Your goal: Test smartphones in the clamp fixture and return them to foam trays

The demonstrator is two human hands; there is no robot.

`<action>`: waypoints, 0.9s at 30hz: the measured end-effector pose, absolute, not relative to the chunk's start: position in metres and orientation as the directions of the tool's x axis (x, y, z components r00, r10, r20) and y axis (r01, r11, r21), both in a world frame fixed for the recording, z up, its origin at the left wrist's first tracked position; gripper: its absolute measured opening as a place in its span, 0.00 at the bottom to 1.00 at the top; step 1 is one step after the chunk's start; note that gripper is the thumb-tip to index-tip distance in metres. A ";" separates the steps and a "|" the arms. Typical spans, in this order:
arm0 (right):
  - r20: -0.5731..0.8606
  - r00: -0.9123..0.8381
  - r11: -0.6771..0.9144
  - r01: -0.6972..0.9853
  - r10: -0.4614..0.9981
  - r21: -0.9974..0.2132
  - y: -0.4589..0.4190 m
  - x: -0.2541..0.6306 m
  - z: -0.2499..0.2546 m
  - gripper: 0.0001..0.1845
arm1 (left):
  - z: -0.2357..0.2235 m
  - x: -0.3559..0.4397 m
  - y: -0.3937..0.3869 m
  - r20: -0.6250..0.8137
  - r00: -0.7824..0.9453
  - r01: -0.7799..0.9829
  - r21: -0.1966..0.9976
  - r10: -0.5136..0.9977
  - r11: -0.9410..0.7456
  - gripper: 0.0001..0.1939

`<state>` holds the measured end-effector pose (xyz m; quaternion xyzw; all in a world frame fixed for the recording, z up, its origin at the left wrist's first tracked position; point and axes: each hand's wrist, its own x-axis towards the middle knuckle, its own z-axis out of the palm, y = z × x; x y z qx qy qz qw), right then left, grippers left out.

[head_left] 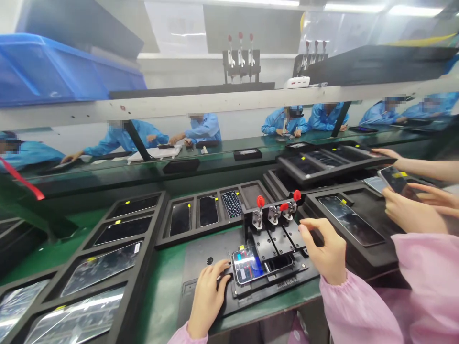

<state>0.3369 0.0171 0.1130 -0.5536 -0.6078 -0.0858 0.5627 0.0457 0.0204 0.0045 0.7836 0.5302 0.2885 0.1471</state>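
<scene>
A black test fixture (283,241) stands on the bench, with metal cover plates and red-tipped toggle clamps (274,215). A phone (247,265) lies in it face up, its screen lit, its right part under the plates. At the phone's left end is my left hand (208,294), finger and thumb apart at the fixture's edge. My right hand (328,248) is at the right end of the plates, thumb and forefinger pinched together; whatever is between them is hidden.
Foam trays with phones stand to the left (138,258), behind the fixture (161,229) and to the right (310,215). At right, another person's hands (405,210) hold a phone. A blue bin (68,71) sits on the shelf (179,102) above. Workers in blue sit beyond.
</scene>
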 end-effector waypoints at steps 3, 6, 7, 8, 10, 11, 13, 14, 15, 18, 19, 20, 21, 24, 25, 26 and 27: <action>0.837 0.061 0.454 0.817 0.544 -0.355 0.038 0.333 0.131 0.15 | 0.002 0.044 0.020 0.301 0.237 0.735 0.567 0.924 -0.373 0.14; 0.823 -0.102 0.466 0.859 0.559 -0.210 0.065 0.326 0.150 0.18 | 0.000 0.042 0.019 0.281 0.250 0.711 0.597 0.926 -0.373 0.15; 0.807 -0.139 0.461 0.869 0.574 -0.179 0.071 0.324 0.154 0.14 | 0.000 0.042 0.019 0.274 0.253 0.706 0.604 0.928 -0.370 0.15; 0.796 -0.161 0.458 0.875 0.584 -0.159 0.074 0.322 0.155 0.10 | 0.001 0.041 0.019 0.267 0.252 0.704 0.608 0.930 -0.366 0.15; 0.803 -0.161 0.456 0.877 0.574 -0.151 0.069 0.319 0.150 0.08 | 0.001 0.041 0.019 0.256 0.247 0.709 0.610 0.935 -0.354 0.15; 0.822 -0.144 0.455 0.877 0.551 -0.152 0.062 0.318 0.143 0.08 | 0.002 0.041 0.019 0.252 0.243 0.712 0.609 0.937 -0.349 0.15; 0.861 -0.108 0.429 0.893 0.497 -0.135 0.042 0.317 0.122 0.07 | 0.003 0.040 0.019 0.249 0.235 0.717 0.608 0.940 -0.340 0.16; 0.872 -0.107 0.402 0.909 0.478 -0.109 0.032 0.316 0.111 0.12 | 0.003 0.039 0.019 0.248 0.234 0.718 0.608 0.940 -0.339 0.16; 0.862 -0.110 0.353 0.932 0.494 -0.083 0.024 0.315 0.099 0.16 | 0.004 0.038 0.019 0.249 0.235 0.718 0.606 0.940 -0.341 0.16; 0.768 -0.098 0.189 0.981 0.633 -0.031 0.011 0.312 0.072 0.24 | 0.008 0.033 0.015 0.267 0.237 0.723 0.593 0.934 -0.353 0.17; 0.737 -0.096 0.158 0.987 0.669 -0.015 0.012 0.311 0.067 0.25 | 0.009 0.032 0.013 0.277 0.230 0.727 0.588 0.933 -0.354 0.17; 0.716 -0.099 0.143 0.990 0.691 -0.001 0.013 0.309 0.063 0.25 | 0.011 0.030 0.011 0.288 0.219 0.733 0.582 0.932 -0.353 0.18; 0.700 -0.102 0.134 0.991 0.707 0.009 0.016 0.308 0.061 0.25 | 0.012 0.029 0.009 0.299 0.210 0.738 0.576 0.931 -0.352 0.18; 0.680 -0.106 0.124 0.992 0.726 0.023 0.022 0.305 0.058 0.25 | 0.018 0.031 0.004 0.311 0.246 0.742 0.548 0.918 -0.385 0.19; 0.676 -0.105 0.121 0.992 0.729 0.023 0.023 0.305 0.058 0.25 | 0.020 0.034 0.003 0.307 0.278 0.740 0.535 0.910 -0.407 0.19; 0.673 -0.101 0.118 0.993 0.732 0.021 0.023 0.306 0.058 0.25 | 0.023 0.037 0.002 0.303 0.310 0.737 0.522 0.901 -0.429 0.19; 0.668 -0.098 0.116 0.993 0.738 0.017 0.023 0.306 0.058 0.26 | 0.025 0.041 0.002 0.300 0.339 0.734 0.508 0.892 -0.450 0.19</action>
